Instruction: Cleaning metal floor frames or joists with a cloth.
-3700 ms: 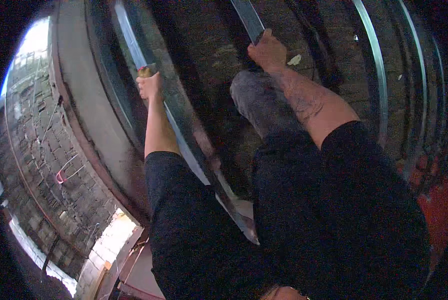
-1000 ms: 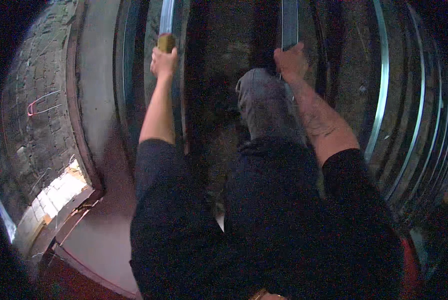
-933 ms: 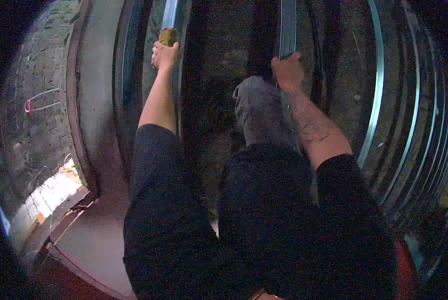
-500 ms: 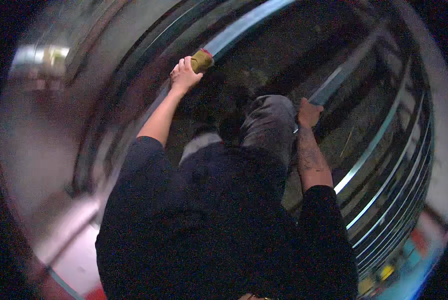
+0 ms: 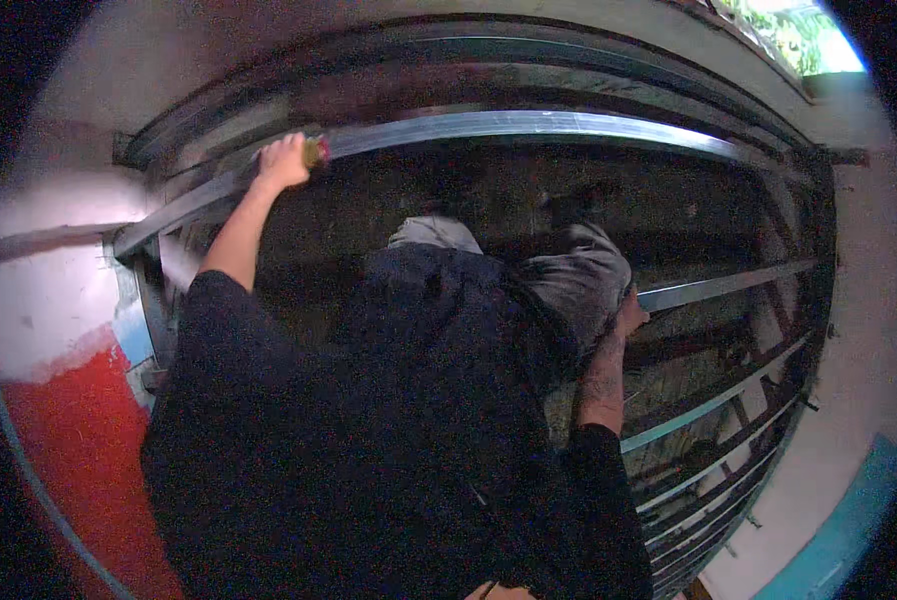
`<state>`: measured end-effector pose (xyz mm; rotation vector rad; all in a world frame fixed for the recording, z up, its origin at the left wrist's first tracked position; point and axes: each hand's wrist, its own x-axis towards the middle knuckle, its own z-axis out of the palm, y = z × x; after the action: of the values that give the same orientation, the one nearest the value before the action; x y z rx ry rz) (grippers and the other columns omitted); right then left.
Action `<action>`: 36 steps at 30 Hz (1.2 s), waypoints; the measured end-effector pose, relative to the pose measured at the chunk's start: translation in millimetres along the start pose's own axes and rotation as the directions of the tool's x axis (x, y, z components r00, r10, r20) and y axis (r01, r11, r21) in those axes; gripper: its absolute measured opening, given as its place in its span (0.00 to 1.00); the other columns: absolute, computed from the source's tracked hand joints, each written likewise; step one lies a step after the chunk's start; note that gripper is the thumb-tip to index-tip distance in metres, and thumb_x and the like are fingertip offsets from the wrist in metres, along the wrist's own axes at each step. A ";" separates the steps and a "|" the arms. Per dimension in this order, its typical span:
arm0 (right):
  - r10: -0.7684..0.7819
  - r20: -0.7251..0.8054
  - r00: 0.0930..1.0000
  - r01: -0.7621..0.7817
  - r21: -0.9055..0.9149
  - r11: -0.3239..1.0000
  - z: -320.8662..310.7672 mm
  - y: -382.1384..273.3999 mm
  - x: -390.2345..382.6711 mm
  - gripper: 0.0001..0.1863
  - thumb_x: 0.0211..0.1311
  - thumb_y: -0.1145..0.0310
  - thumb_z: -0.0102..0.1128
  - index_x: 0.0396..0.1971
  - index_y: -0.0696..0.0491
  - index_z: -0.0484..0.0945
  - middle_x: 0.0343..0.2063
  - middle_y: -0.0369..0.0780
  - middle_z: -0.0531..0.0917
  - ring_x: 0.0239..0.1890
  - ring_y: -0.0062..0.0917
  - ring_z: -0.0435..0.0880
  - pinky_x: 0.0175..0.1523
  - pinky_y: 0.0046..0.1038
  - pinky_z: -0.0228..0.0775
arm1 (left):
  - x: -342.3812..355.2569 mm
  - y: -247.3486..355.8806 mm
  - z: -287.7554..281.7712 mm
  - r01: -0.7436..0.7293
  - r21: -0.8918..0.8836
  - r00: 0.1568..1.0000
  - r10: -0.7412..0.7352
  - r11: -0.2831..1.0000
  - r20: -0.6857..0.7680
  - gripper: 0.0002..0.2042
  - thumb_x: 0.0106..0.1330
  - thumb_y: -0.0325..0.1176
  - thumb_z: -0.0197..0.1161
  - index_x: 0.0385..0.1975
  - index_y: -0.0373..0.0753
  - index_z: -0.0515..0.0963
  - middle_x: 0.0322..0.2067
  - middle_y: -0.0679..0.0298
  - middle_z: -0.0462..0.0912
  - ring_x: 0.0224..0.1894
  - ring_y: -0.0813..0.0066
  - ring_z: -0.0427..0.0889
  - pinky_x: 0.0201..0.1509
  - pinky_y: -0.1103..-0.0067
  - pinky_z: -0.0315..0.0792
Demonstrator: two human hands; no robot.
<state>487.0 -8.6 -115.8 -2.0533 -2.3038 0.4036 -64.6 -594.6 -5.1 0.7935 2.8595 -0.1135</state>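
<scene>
My left hand (image 5: 284, 162) is closed around an olive-brown pad with a red edge (image 5: 314, 152), stretched out to the far left. The pad lies against a long grey metal beam (image 5: 528, 124) that crosses in front of me. Most of it is hidden by my fingers, and motion blurs it a little. Beside my right thigh, my right hand (image 5: 630, 315) is closed on the end part of a nearer metal bar (image 5: 718, 290). My grey trouser leg (image 5: 588, 270) is bent next to that hand.
Several parallel metal bars (image 5: 698, 420) run in rows at the lower right. A red-and-white wall (image 5: 63, 420) stands on the left, a pale wall with a teal band (image 5: 848, 530) on the right. Greenery shows through an opening (image 5: 803, 40) at the upper right.
The view has swung round, so the beams now lie more level across it. My left hand with the pad now appears farther left; my right hand still grips the bar.
</scene>
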 end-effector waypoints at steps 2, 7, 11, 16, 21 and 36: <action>0.127 0.064 0.990 -0.134 0.129 0.983 -26.8 -44.1 -23.4 0.52 0.47 0.39 0.65 0.58 0.67 0.56 0.46 0.53 0.77 0.44 0.49 0.79 0.47 0.44 0.71 | 23.2 50.2 -1.6 -0.064 -0.016 0.998 0.064 0.998 0.028 0.22 0.45 0.35 0.65 0.42 0.39 0.71 0.44 0.52 0.79 0.46 0.51 0.80 0.49 0.57 0.73; 0.177 -0.056 0.983 -0.155 0.279 0.948 -26.3 -45.7 -26.5 0.47 0.48 0.39 0.66 0.55 0.64 0.63 0.38 0.55 0.78 0.38 0.42 0.82 0.40 0.42 0.75 | 108.7 244.4 -39.9 -0.308 -0.162 0.951 0.302 0.938 -0.060 0.19 0.46 0.33 0.62 0.40 0.35 0.73 0.37 0.51 0.81 0.44 0.52 0.81 0.46 0.59 0.75; 0.093 0.002 0.996 -0.087 0.355 0.931 -17.6 -28.9 -15.2 0.50 0.45 0.35 0.66 0.47 0.68 0.58 0.39 0.56 0.77 0.41 0.49 0.79 0.46 0.42 0.72 | 148.9 360.9 -26.1 -0.312 -0.234 0.949 0.290 0.921 -0.123 0.25 0.45 0.38 0.63 0.46 0.38 0.70 0.44 0.52 0.77 0.48 0.54 0.78 0.51 0.58 0.70; 0.312 -0.102 0.944 -0.274 0.280 0.920 -30.9 -52.8 -29.1 0.48 0.45 0.34 0.65 0.45 0.68 0.66 0.35 0.53 0.77 0.38 0.47 0.80 0.44 0.43 0.72 | 151.6 381.8 -13.3 -0.341 -0.243 0.934 0.298 0.908 -0.198 0.25 0.48 0.37 0.62 0.47 0.38 0.69 0.46 0.53 0.74 0.51 0.55 0.75 0.55 0.60 0.67; 0.437 -0.159 0.885 -0.375 0.314 0.872 -35.6 -58.5 -34.3 0.46 0.45 0.33 0.63 0.40 0.69 0.72 0.35 0.55 0.78 0.34 0.47 0.79 0.42 0.43 0.72 | 105.2 240.1 -17.6 -0.451 -0.291 0.883 0.376 0.844 -0.281 0.18 0.41 0.30 0.65 0.35 0.36 0.74 0.34 0.52 0.79 0.41 0.50 0.79 0.45 0.62 0.75; -0.088 -0.282 0.955 0.121 0.102 0.987 49.8 72.1 48.6 0.29 0.65 0.56 0.52 0.60 0.59 0.63 0.31 0.47 0.79 0.26 0.40 0.81 0.30 0.41 0.73 | 17.0 7.5 -11.0 0.080 0.025 0.995 -0.082 0.996 0.065 0.24 0.43 0.34 0.66 0.44 0.37 0.72 0.44 0.51 0.77 0.48 0.52 0.77 0.51 0.59 0.72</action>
<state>541.2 37.4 -186.4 -1.7937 -2.1547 0.2253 -76.7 -578.3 2.3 0.6653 2.8332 -0.1794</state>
